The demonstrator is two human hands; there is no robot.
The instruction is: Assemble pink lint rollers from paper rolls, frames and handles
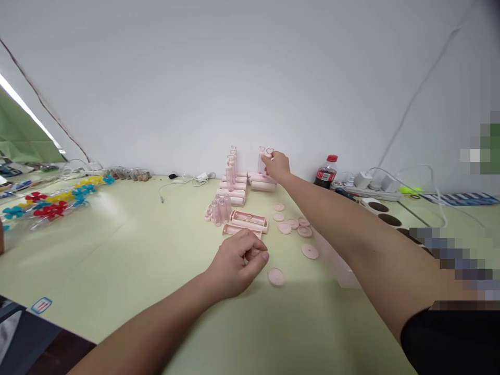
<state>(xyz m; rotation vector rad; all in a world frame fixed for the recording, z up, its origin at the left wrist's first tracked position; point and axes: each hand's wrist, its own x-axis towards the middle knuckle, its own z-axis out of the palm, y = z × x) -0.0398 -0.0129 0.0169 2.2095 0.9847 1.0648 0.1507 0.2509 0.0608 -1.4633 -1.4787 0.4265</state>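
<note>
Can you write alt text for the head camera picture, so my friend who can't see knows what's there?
A person's right hand touches heart-topped pink tubes by the wall, while the left hand curls in front of pink cases. Flat pink discs lie to the right on a pale green table, with a red-capped cola bottle beyond.

A red-capped cola bottle [326, 173] stands right of centre. Red, yellow and blue flower shapes [52, 210] lie at left, below a green cloth [25, 130].

Discs [310, 251] — right of front cases [253, 224]
</note>
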